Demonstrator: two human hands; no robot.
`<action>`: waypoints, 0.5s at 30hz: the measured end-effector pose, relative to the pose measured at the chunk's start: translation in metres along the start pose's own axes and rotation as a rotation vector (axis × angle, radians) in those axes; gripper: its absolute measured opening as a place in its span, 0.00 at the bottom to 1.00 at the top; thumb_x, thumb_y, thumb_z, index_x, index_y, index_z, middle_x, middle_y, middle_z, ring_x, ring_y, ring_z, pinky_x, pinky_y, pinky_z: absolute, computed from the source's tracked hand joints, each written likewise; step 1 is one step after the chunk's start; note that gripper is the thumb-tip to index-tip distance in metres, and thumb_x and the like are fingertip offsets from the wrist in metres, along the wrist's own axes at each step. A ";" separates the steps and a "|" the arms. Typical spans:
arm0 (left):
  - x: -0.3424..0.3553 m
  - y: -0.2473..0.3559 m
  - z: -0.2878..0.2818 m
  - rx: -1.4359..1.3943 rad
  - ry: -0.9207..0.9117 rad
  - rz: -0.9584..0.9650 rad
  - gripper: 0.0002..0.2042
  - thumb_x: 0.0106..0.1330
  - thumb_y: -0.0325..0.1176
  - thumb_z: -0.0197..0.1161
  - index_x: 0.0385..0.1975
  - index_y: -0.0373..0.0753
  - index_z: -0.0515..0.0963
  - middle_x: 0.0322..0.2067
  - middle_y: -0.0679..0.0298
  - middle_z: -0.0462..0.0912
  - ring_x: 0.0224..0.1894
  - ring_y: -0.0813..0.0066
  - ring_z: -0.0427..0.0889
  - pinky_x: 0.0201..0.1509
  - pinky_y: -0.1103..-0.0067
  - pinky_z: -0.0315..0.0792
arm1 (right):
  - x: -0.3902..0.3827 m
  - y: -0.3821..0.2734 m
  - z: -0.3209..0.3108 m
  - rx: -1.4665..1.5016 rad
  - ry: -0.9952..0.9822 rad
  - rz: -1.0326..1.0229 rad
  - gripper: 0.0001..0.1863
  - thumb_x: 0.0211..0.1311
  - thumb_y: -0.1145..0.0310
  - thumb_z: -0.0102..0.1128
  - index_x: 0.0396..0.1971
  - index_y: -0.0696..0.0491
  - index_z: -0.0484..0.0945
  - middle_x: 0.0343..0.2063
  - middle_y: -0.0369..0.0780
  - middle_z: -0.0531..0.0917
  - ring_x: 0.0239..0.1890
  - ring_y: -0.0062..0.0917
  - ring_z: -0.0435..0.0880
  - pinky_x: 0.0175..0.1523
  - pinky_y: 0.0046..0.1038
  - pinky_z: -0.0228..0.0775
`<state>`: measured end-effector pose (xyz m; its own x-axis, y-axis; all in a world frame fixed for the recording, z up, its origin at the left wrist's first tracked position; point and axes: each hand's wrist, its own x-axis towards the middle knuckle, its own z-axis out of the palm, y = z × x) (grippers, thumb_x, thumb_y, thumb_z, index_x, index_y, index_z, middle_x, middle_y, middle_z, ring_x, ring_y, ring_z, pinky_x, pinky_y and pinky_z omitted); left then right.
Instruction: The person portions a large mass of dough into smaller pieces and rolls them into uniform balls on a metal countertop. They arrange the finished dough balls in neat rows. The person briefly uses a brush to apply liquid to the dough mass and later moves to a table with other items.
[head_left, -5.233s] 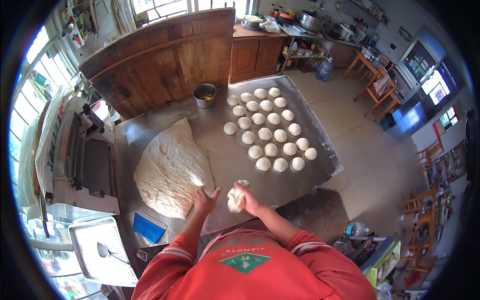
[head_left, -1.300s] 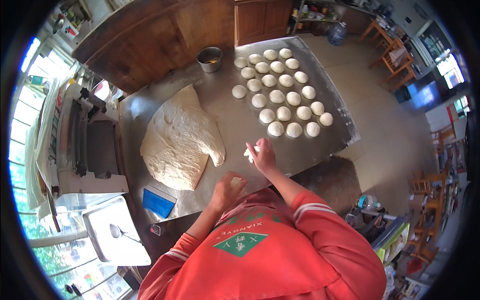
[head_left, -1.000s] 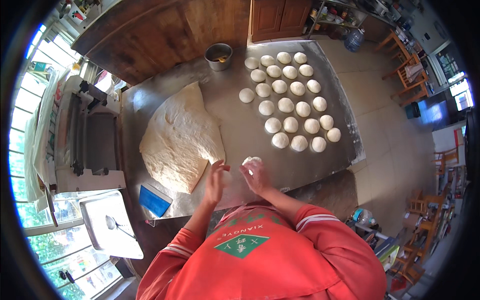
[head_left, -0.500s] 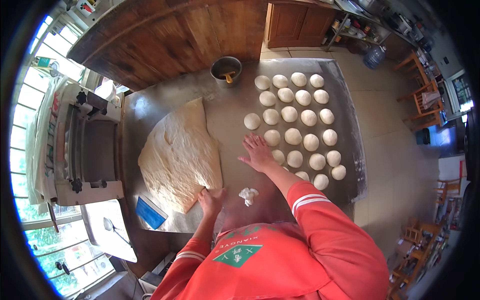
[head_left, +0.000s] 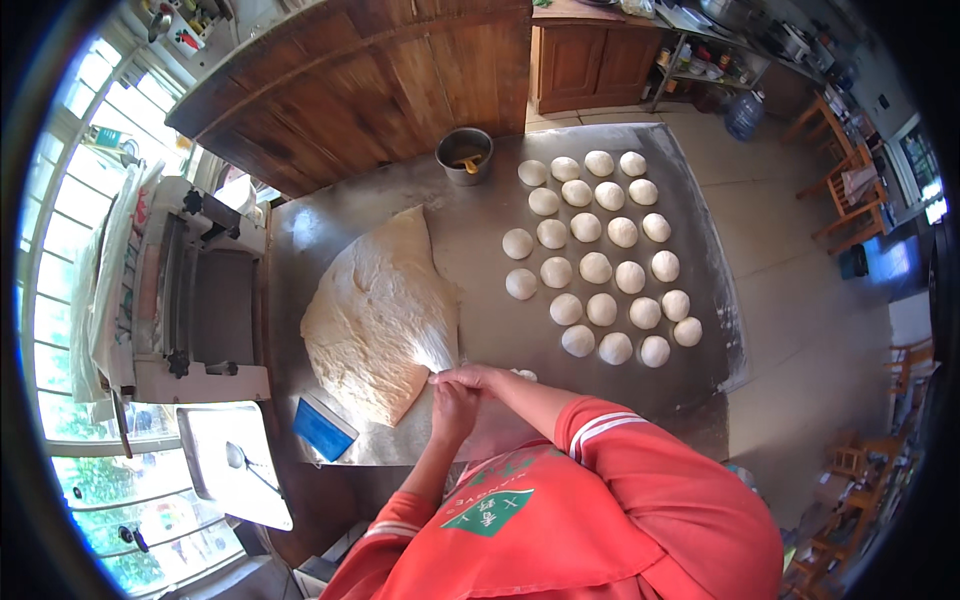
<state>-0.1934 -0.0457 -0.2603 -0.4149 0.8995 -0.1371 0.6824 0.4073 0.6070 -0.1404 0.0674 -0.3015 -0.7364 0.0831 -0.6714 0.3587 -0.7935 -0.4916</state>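
A large, flat mass of pale dough (head_left: 375,310) lies left of centre on the metal worktop. At its near right corner my left hand (head_left: 453,408) is closed around an edge of the dough. My right hand (head_left: 470,378) meets it from the right, its fingers closed at that same corner and partly overlapping the left hand. Several round dough balls (head_left: 595,267) stand in loose rows on the right side of the worktop. A small white lump (head_left: 525,375) peeks out beside my right forearm, mostly hidden by it.
A metal pot (head_left: 465,150) with a yellow-handled tool stands at the worktop's far edge, before a wooden panel (head_left: 370,90). A blue scraper (head_left: 323,430) lies near left. A roller machine (head_left: 205,290) stands left, above a white tray (head_left: 235,465) holding a spoon.
My right hand has left the dough balls and come to the big dough's corner beside my left hand. A ball it had been covering now shows. The view has shifted slightly.
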 end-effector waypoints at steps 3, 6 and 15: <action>-0.040 0.008 -0.029 -0.224 -0.003 0.134 0.28 0.61 0.38 0.68 0.58 0.32 0.70 0.55 0.41 0.74 0.61 0.49 0.72 0.62 0.65 0.68 | -0.001 0.012 -0.006 -0.032 0.195 -0.020 0.15 0.54 0.57 0.66 0.33 0.52 0.81 0.29 0.37 0.84 0.30 0.24 0.82 0.33 0.33 0.75; -0.043 -0.033 -0.057 -0.497 -0.194 -0.180 0.37 0.59 0.46 0.71 0.65 0.36 0.64 0.58 0.41 0.73 0.62 0.53 0.72 0.61 0.65 0.69 | -0.016 0.022 0.003 -0.112 0.364 -0.028 0.11 0.52 0.64 0.64 0.31 0.56 0.82 0.27 0.39 0.83 0.25 0.27 0.81 0.29 0.34 0.74; 0.022 -0.076 -0.028 -0.014 -0.260 -0.063 0.44 0.56 0.56 0.66 0.63 0.25 0.61 0.51 0.43 0.78 0.50 0.52 0.81 0.51 0.64 0.75 | -0.098 0.066 0.082 -0.653 0.181 -0.444 0.13 0.56 0.66 0.63 0.38 0.58 0.81 0.34 0.37 0.84 0.35 0.23 0.82 0.40 0.31 0.73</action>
<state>-0.2714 -0.0615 -0.2873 -0.2865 0.8838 -0.3700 0.6510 0.4629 0.6017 -0.0917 -0.0419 -0.2227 -0.8046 0.4481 -0.3896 0.3585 -0.1564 -0.9203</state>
